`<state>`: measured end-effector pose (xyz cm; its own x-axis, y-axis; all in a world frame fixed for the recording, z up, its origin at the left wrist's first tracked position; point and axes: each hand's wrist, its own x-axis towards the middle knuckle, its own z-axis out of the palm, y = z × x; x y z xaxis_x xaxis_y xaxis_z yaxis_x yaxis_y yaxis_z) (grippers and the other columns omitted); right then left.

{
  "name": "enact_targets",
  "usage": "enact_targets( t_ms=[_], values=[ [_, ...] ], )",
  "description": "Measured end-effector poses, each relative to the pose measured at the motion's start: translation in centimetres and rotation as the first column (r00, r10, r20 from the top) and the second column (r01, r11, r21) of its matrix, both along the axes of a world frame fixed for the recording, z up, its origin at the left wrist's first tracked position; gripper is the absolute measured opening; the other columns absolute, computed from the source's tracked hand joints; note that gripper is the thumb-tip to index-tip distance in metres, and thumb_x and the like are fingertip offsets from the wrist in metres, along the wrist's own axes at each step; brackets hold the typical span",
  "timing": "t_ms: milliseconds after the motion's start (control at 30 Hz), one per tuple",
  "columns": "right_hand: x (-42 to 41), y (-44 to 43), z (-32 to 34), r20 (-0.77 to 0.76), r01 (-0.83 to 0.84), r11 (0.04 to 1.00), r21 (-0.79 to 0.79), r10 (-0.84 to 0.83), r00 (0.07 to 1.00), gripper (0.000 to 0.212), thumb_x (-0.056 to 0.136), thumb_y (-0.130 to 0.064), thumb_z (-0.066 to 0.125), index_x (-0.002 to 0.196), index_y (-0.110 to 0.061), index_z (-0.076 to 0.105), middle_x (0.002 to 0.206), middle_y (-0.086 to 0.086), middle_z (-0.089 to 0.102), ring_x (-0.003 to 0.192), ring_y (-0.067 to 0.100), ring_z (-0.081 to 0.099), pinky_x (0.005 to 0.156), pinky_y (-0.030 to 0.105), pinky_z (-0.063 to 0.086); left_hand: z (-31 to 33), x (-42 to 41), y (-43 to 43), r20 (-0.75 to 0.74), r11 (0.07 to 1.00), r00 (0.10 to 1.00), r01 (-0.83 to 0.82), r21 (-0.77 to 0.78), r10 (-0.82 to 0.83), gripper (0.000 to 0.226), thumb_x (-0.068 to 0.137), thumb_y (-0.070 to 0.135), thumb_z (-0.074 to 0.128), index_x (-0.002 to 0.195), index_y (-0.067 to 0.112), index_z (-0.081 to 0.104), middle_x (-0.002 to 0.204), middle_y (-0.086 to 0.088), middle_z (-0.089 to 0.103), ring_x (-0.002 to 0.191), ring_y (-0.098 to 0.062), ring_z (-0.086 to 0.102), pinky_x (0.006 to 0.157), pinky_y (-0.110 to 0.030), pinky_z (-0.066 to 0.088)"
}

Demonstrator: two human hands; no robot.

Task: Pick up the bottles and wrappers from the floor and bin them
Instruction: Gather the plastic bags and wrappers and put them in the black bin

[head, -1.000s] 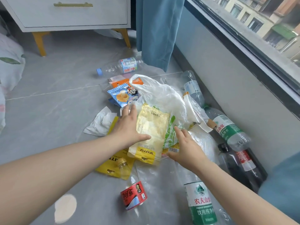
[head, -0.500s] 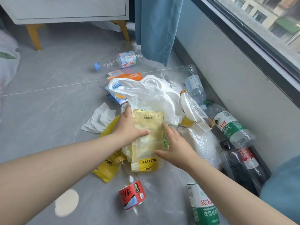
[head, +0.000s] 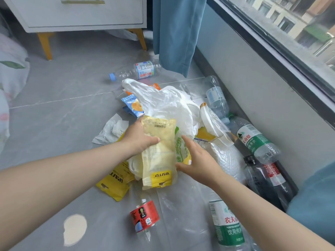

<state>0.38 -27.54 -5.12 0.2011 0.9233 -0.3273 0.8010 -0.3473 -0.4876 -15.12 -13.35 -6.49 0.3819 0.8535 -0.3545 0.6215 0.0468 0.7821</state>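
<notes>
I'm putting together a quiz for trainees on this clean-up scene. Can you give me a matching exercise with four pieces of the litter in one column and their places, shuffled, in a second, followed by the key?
Things:
1. blue-capped bottle
2. pale yellow pouch
3. dark bottle
4. crumpled tissue

Places:
A. gripped by the left hand
B. on the floor, just left of that hand
C. lying near the foot of the curtain
D. beside the wall, on the right

Pairs: 1-C, 2-A, 3-D, 4-B.
</notes>
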Motion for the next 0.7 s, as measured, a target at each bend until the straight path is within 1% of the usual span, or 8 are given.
enact_targets(
  t_ms=[100, 167, 233, 333, 400, 500, 600, 700],
  values=[
    [-0.4, 0.1, 0.1, 0.003, 0.050, 0.999, 0.000, -0.050, 0.999, 0.085, 0.088, -0.035, 0.064, 0.154, -0.021, 0.012, 0.158, -0.003, 0.021, 0.142, 0.014, 0.028, 0.109, 0.026, 0.030, -0.1, -1.0, -0.3, -0.090, 1.000, 0.996, 0.026, -0.004, -0.027, 0.077, 0.069, 0.026, 0.082, 0.134, 0.014, 0.045, 0.119, -0.002, 0.063, 0.108, -0.022, 0.060, 0.094, -0.035, 0.048],
    [-0.3, 0.3, 0.1, 0.039, 0.096, 0.995, 0.032, -0.097, 0.995, 0.082, 0.088, -0.033, 0.063, 0.153, -0.020, 0.015, 0.155, 0.001, 0.024, 0.136, 0.018, 0.036, 0.102, 0.028, 0.036, -0.4, -1.6, -0.5, -0.163, 1.000, 0.986, 0.026, -0.010, -0.027, 0.070, 0.068, 0.030, 0.083, 0.127, 0.014, 0.048, 0.118, 0.000, 0.062, 0.106, -0.021, 0.060, 0.092, -0.033, 0.048],
    [0.0, 0.8, 0.1, 0.064, 0.122, 0.990, 0.067, -0.126, 0.990, 0.083, 0.086, -0.031, 0.064, 0.152, -0.022, 0.015, 0.153, 0.004, 0.023, 0.132, 0.022, 0.041, 0.097, 0.030, 0.040, -0.8, -2.2, -0.5, -0.226, 1.000, 0.974, 0.017, -0.020, -0.021, 0.075, 0.064, 0.038, 0.083, 0.126, 0.016, 0.048, 0.119, -0.002, 0.062, 0.108, -0.022, 0.059, 0.093, -0.035, 0.049],
    [0.6, 1.7, 0.1, 0.034, 0.138, 0.989, 0.054, -0.140, 0.990, 0.096, 0.083, -0.033, 0.067, 0.153, -0.032, 0.002, 0.160, 0.009, 0.004, 0.137, 0.028, 0.037, 0.102, 0.033, 0.039, -1.3, -2.7, -0.8, -0.305, 0.998, 0.952, 0.011, -0.057, -0.028, 0.097, 0.059, 0.049, 0.082, 0.139, 0.019, 0.036, 0.131, -0.009, 0.053, 0.118, -0.026, 0.054, 0.098, -0.038, 0.047],
    [0.7, 2.1, 0.0, 0.007, 0.121, 0.993, -0.013, -0.121, 0.993, 0.101, 0.084, -0.036, 0.068, 0.152, -0.037, -0.007, 0.162, 0.005, -0.010, 0.140, 0.026, 0.034, 0.102, 0.032, 0.037, -1.7, -2.7, -1.1, -0.345, 0.997, 0.938, 0.008, -0.075, -0.034, 0.102, 0.062, 0.051, 0.081, 0.144, 0.018, 0.029, 0.137, -0.011, 0.047, 0.123, -0.028, 0.049, 0.100, -0.038, 0.045],
    [0.4, 2.5, -0.5, -0.057, 0.081, 0.991, -0.105, -0.087, 0.995, 0.100, 0.086, -0.039, 0.066, 0.152, -0.037, -0.009, 0.161, 0.000, -0.016, 0.144, 0.023, 0.027, 0.107, 0.031, 0.033, -2.1, -2.7, -1.3, -0.355, 0.996, 0.935, -0.025, -0.082, -0.006, 0.101, 0.066, 0.050, 0.079, 0.143, 0.014, 0.025, 0.140, -0.012, 0.042, 0.126, -0.028, 0.046, 0.099, -0.035, 0.043],
    [-0.3, 2.6, -1.4, -0.091, 0.041, 0.992, -0.123, -0.052, 0.994, 0.091, 0.089, -0.040, 0.061, 0.153, -0.034, -0.005, 0.162, -0.001, -0.012, 0.146, 0.021, 0.024, 0.110, 0.032, 0.029, -2.3, -3.0, -0.9, -0.320, 0.993, 0.947, -0.056, -0.106, 0.019, 0.103, 0.067, 0.047, 0.081, 0.143, 0.012, 0.022, 0.139, -0.010, 0.043, 0.127, -0.028, 0.045, 0.100, -0.035, 0.042],
    [-0.9, 2.7, -2.1, -0.113, -0.001, 0.993, -0.118, -0.013, 0.994, 0.086, 0.091, -0.039, 0.057, 0.154, -0.031, -0.001, 0.162, -0.001, -0.009, 0.148, 0.019, 0.015, 0.114, 0.031, 0.022, -2.6, -3.4, -0.5, -0.283, 0.992, 0.959, -0.051, -0.111, 0.017, 0.104, 0.064, 0.045, 0.083, 0.143, 0.011, 0.025, 0.140, -0.008, 0.044, 0.128, -0.027, 0.044, 0.103, -0.036, 0.041]
  ],
)
